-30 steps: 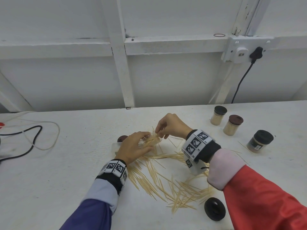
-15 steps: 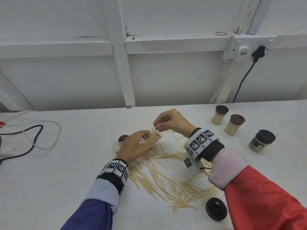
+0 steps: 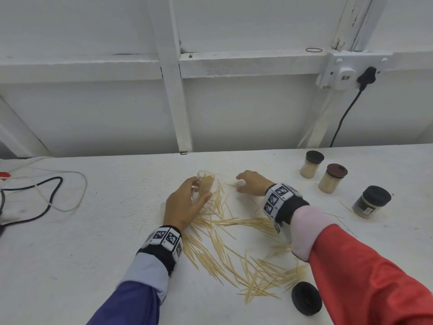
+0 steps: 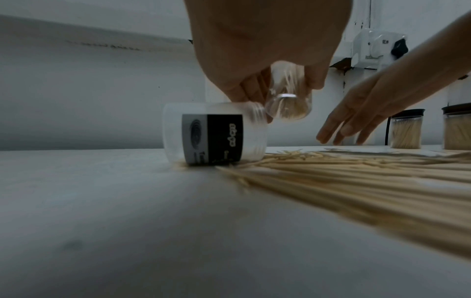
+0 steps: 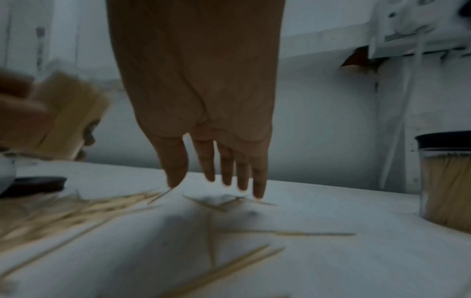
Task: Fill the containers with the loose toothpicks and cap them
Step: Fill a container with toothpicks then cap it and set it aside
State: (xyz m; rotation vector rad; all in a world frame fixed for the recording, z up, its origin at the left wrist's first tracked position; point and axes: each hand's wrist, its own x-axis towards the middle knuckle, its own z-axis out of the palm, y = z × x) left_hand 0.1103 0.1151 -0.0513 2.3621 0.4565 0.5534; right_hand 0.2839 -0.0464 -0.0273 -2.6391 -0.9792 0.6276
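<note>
**Two mismatched sleeves, two tagged wristbands**

The left hand emerges from a blue-purple sleeve with a pale grey cuff; the right hand from a red sleeve with a pale pink cuff. Behind each hand sits a black wristband carrying white blocks printed with black square markers.

Toothpicks mid-table — capped jars far right

Workshop-like room: white-painted bench, wall socket.
</note>
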